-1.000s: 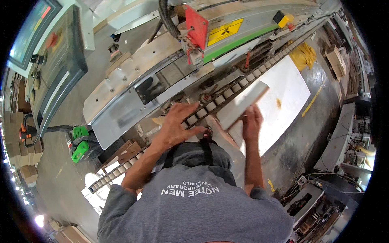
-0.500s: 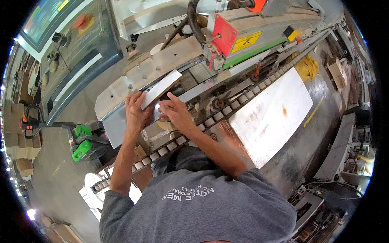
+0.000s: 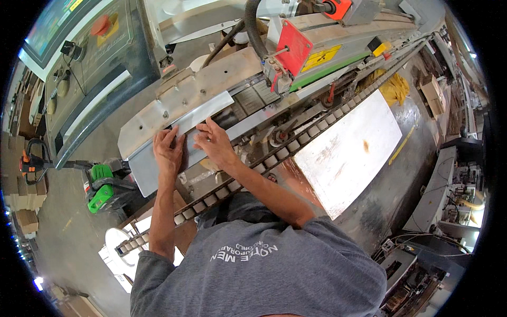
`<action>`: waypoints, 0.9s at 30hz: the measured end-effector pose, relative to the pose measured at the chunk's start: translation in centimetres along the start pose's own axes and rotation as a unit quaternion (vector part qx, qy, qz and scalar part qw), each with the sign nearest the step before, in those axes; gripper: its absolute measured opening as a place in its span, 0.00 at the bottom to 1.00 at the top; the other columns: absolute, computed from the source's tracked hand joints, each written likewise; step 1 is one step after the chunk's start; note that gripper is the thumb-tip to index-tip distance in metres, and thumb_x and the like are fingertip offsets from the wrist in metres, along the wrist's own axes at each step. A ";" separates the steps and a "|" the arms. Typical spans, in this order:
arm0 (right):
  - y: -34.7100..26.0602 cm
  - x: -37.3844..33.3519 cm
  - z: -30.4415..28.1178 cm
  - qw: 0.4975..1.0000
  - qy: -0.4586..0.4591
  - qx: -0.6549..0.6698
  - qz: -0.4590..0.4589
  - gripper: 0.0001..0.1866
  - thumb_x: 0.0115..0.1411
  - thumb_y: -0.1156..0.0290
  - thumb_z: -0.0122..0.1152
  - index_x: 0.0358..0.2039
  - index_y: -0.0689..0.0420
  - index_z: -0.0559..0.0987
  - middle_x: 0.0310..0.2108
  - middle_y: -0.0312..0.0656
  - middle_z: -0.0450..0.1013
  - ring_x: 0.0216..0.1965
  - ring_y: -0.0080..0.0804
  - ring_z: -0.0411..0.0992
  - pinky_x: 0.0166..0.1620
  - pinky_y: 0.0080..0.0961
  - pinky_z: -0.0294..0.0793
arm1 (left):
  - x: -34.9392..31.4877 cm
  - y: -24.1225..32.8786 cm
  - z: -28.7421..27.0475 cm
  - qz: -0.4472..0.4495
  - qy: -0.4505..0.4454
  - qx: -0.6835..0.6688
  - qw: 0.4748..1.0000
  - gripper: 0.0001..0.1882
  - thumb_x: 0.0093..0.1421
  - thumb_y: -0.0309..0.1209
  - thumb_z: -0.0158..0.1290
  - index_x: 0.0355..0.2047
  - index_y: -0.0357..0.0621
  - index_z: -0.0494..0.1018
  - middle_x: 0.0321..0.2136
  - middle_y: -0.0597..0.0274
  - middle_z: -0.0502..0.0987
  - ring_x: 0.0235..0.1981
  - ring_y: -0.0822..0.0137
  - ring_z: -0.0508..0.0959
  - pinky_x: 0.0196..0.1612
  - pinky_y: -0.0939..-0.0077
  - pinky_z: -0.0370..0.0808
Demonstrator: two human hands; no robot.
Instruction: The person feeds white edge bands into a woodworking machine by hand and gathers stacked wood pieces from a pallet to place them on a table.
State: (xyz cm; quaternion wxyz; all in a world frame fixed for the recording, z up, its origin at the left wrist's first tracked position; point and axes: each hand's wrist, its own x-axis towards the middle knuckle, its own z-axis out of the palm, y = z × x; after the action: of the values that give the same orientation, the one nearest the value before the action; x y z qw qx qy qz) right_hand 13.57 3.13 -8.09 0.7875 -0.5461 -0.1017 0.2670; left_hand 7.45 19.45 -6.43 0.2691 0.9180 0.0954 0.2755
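A narrow white board strip (image 3: 207, 111) lies lengthwise on the metal infeed bed of a machine, along its beige guide plate (image 3: 203, 84). My left hand (image 3: 169, 151) is at the near-left end of the strip, fingertips and thumb closed on it. My right hand (image 3: 215, 146) is beside the strip's near edge, fingers bent and apart, with nothing visible in them. Whether its fingertips touch the strip I cannot tell. Beneath my hands is a smooth grey metal plate (image 3: 145, 171).
A roller rail (image 3: 282, 154) runs diagonally in front of me, with a large white panel (image 3: 348, 156) beyond it. Right of the strip stand the machine's red guard (image 3: 296, 46) and a ribbed hose (image 3: 253, 31). A control panel (image 3: 100, 68) and green-handled equipment (image 3: 100, 196) are at left.
The strip has turned from a tilted position to lie along the guide plate. My left hand has shifted slightly left and down, and my right hand slightly left with it.
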 end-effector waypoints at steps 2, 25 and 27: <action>-0.6 -0.3 0.1 1.000 -0.008 0.002 0.020 0.45 0.64 0.73 0.60 0.70 0.71 0.41 0.63 0.61 0.59 0.50 0.31 0.69 0.47 0.28 0.80 | -0.2 -0.1 -0.1 -0.005 -0.004 -0.001 1.000 0.17 0.51 0.27 0.64 0.43 0.39 0.81 0.35 0.53 0.77 0.39 0.53 0.75 0.45 0.62 0.73; -0.4 1.7 -4.2 0.994 0.055 -0.061 -0.077 0.19 0.63 0.70 0.60 0.45 0.73 0.67 0.45 0.48 0.70 0.40 0.25 0.72 0.39 0.25 0.82 | 1.6 2.6 3.8 0.025 -0.005 -0.010 1.000 0.17 0.50 0.26 0.65 0.42 0.41 0.81 0.35 0.53 0.77 0.38 0.53 0.76 0.43 0.63 0.73; -1.4 1.7 -4.9 0.992 0.069 -0.048 -0.094 0.17 0.62 0.71 0.61 0.43 0.71 0.68 0.44 0.47 0.70 0.38 0.24 0.72 0.38 0.24 0.82 | 2.1 3.2 4.7 0.027 -0.011 -0.010 1.000 0.17 0.50 0.26 0.65 0.42 0.41 0.81 0.35 0.53 0.77 0.38 0.53 0.76 0.43 0.63 0.73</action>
State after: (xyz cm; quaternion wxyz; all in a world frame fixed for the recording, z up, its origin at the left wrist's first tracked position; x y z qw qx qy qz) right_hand 17.65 -0.27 -8.96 0.7868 -0.5888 -0.1106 0.1485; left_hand 11.93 15.38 -7.01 0.2720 0.9203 0.0651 0.2736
